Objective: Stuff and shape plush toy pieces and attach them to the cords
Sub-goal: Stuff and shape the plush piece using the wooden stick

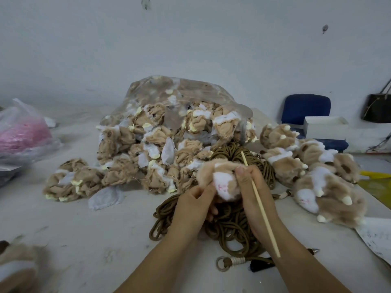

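Observation:
A tan and white plush toy piece (220,178) with a pink stitched mouth is held above the table between both hands. My left hand (193,205) grips its lower left side from below. My right hand (251,191) pinches its right side with the thumb on top and also holds a thin wooden stick (261,205), whose upper end pokes out past the fingers. Under the hands lies a tangle of dark brown cords (228,223). One cord end with a metal ring and white wrapping (229,263) lies near the front.
A clear plastic bag of unturned tan plush skins (173,127) spills over the table's middle. Finished plush pieces (313,172) are heaped at right. A bag with pink material (23,134) sits left, a blue chair (306,108) and white box (325,126) back right, paper (378,237) at the right edge.

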Demonstrator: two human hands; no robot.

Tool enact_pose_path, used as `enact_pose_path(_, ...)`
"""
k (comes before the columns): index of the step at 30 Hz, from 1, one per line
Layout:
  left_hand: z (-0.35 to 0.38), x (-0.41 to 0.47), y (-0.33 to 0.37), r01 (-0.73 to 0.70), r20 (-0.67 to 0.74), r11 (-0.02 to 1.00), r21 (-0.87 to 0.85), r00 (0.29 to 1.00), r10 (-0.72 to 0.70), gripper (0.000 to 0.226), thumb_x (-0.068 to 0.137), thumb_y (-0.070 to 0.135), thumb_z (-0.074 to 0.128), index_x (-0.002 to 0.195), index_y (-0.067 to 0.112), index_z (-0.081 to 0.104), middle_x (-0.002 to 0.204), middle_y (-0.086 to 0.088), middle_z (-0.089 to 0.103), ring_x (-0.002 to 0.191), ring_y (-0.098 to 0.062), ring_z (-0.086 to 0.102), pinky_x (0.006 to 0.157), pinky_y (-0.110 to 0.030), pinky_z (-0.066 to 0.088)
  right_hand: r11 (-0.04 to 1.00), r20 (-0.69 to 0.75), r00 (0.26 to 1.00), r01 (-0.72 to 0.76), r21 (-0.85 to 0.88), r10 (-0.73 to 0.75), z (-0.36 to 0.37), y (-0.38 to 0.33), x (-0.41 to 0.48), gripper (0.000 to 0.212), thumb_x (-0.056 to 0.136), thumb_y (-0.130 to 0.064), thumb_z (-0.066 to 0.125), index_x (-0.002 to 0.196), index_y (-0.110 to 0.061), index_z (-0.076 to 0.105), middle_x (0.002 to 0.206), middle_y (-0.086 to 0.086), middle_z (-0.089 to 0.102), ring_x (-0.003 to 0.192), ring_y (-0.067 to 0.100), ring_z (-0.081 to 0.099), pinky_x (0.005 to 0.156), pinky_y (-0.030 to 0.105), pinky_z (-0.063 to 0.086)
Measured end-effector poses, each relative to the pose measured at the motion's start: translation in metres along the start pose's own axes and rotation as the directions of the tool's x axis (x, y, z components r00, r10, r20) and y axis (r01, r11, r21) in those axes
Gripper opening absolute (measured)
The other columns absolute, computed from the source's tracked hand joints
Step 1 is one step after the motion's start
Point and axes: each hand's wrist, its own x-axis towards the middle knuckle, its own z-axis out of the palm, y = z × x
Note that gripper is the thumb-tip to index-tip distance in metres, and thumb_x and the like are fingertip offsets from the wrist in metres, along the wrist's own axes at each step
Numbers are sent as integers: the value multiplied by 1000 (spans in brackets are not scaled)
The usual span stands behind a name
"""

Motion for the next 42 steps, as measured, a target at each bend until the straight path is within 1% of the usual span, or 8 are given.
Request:
enact_pose_path(5, -3, -3, 11, 279, 231, 803, -527, 956, -181, 21, 72, 29, 76, 88, 15, 79, 79, -2, 70, 58, -5, 57, 47, -15, 43, 986, 171, 985, 60, -158, -33, 5, -6, -4, 26, 85, -49, 50, 75, -25, 50, 78, 1, 57, 64, -2, 54, 55, 7, 40)
enact_pose_path(10, -8, -2, 14, 370, 305, 679, -634, 927, -220, 11, 75, 21, 71, 73, 12, 74, 63, -2, 56, 45, -5, 41, 37, -15, 28, 939, 281, 955, 179, -292, -95, 10, -9, -7, 21, 85, -66, 45, 70, -52, 49, 80, -4, 42, 68, -3, 47, 59, 9, 39)
enact_pose_path(13, -7, -3, 17, 374, 240, 651, -660, 927, -289, 6, 66, 13, 70, 66, 7, 71, 52, -3, 53, 39, -10, 50, 36, -17, 40, 930, 342, 938, 179, -321, -63, 13, -12, -9, 13, 78, -70, 39, 74, -64, 49, 81, -6, 45, 72, -3, 49, 59, 11, 41)
enact_pose_path(25, -3, -15, 30, 365, 375, 389, -846, 925, -54, 10, 80, 13, 62, 71, 9, 63, 50, 6, 44, 27, -5, 25, 34, -13, 11, 984, -63, 986, -150, 95, 156, 11, -5, 3, 48, 81, -73, 46, 82, -30, 68, 78, -4, 72, 72, 9, 67, 57, 23, 52)
enact_pose_path(30, -3, -20, 35, 359, 386, 374, -855, 923, -5, 17, 82, 16, 62, 66, 9, 62, 58, 5, 47, 30, -5, 23, 36, -12, 17, 766, 45, 855, -485, 421, 516, 8, 5, 22, 33, 99, -30, 44, 81, -8, 61, 67, 3, 65, 62, 14, 63, 57, 24, 51)
enact_pose_path(34, -10, -16, 34, 306, 376, 433, -848, 923, 84, 16, 85, 13, 61, 71, 9, 67, 62, 4, 56, 49, -3, 46, 54, -19, 48, 961, 3, 963, -268, 61, 269, 7, 11, 10, 22, 100, -26, 46, 86, -24, 63, 70, -15, 67, 70, -4, 60, 69, 15, 49)
enact_pose_path(37, -10, -13, 33, 273, 365, 527, -805, 928, 76, 34, 94, 16, 57, 122, -1, 64, 123, -19, 67, 111, -26, 67, 92, -39, 56, 989, -78, 996, -61, -137, 51, 2, 6, 2, 26, 90, -52, 43, 84, -28, 51, 74, -8, 60, 65, -6, 56, 58, 10, 43)
enact_pose_path(42, -11, -5, 28, 115, 182, 655, -747, 983, 35, 32, 81, 20, 66, 109, 5, 72, 104, -13, 73, 87, -18, 73, 70, -28, 60, 945, -24, 987, 147, -294, -161, -1, -3, -7, 37, 76, -74, 54, 107, -57, 42, 109, -23, 52, 102, -1, 54, 80, 13, 46)
